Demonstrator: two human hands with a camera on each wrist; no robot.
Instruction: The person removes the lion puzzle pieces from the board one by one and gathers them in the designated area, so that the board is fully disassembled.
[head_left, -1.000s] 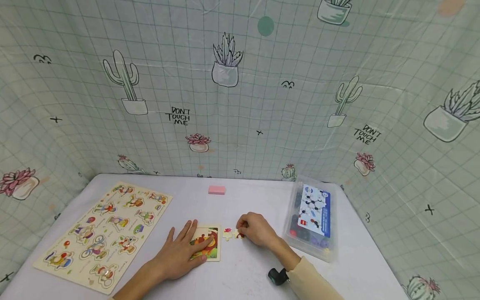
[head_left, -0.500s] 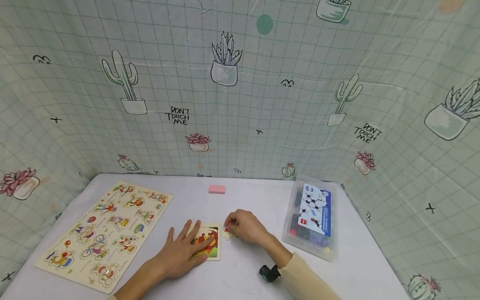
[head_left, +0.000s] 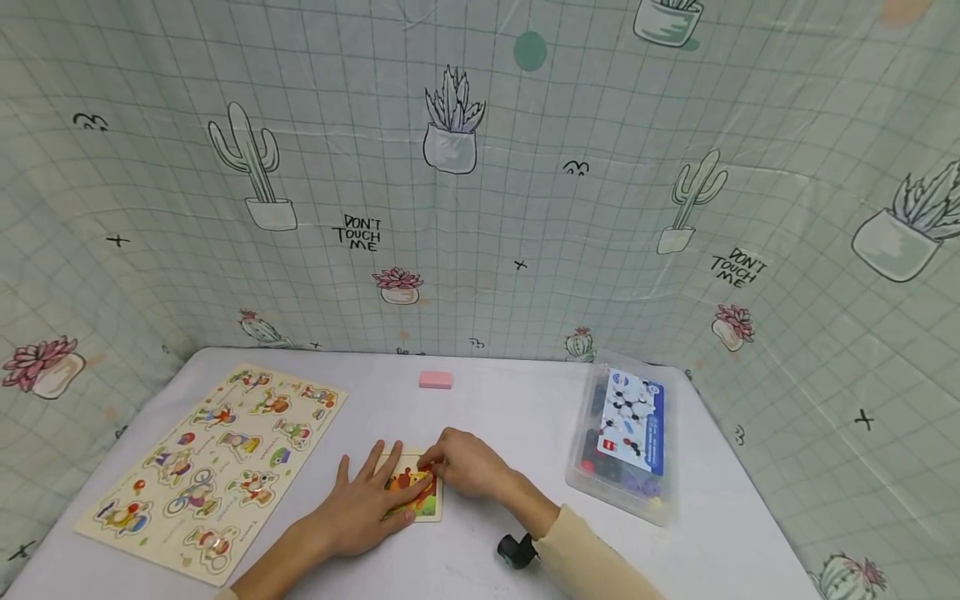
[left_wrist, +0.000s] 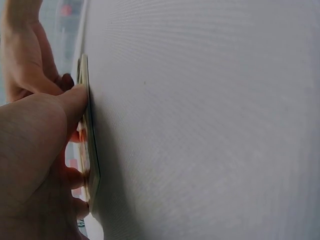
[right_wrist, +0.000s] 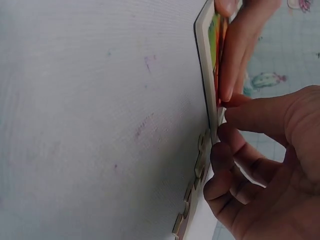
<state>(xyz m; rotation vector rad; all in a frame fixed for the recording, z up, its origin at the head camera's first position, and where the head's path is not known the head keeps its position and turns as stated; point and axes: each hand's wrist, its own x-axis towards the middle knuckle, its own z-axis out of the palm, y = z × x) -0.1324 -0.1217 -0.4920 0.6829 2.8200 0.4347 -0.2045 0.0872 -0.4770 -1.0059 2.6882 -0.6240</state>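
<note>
Item, a small square puzzle board with a cream rim (right_wrist: 202,45), flat on the white table (head_left: 468,567), near side, a little left of centre. Item, a left hand (head_left: 362,512), fingers spread and grasping nothing, laid across the board's left part. Item, a right hand (head_left: 468,468), fingers bent at the board's far right corner, thumb and finger pinching a puzzle piece (right_wrist: 221,115), mostly hidden. Item, loose puzzle pieces (right_wrist: 192,187), on the table just beside the board's right edge, below the right hand. Left side: one large board of figure cut-outs (head_left: 217,467). Far side, centre: one pink block (head_left: 436,380). Right side: one clear plastic box (head_left: 622,506) under a blue-and-white label (head_left: 632,421). Backdrop: a cactus-print cloth (head_left: 517,308).
</note>
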